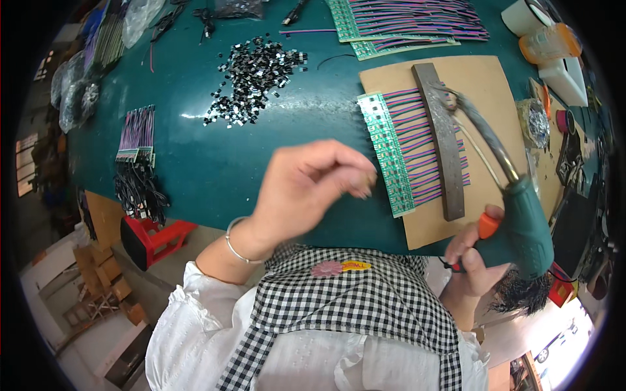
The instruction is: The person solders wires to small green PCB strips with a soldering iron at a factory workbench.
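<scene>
My right hand (475, 266) grips a green soldering gun (527, 225) with an orange trigger. Its metal tube and thin guide reach up and left to a tip above the dark flat bar (442, 143). That bar lies across the pink, blue and black wires (409, 138) beside a green circuit board panel (386, 156), whose wires run under it. Panel and bar rest on a brown cardboard sheet (492, 85). Left of the panel, my left hand (313, 189) hovers over the table with thumb and fingers pinched together; anything between them is too small to make out.
A pile of small black connectors (254, 78) sits on the green table (202, 169). More wired panels (404, 23) lie at the back. Bundled wires (135, 133) and black cables (140, 192) are at left. An orange-lidded jar (551, 43) and white containers stand far right.
</scene>
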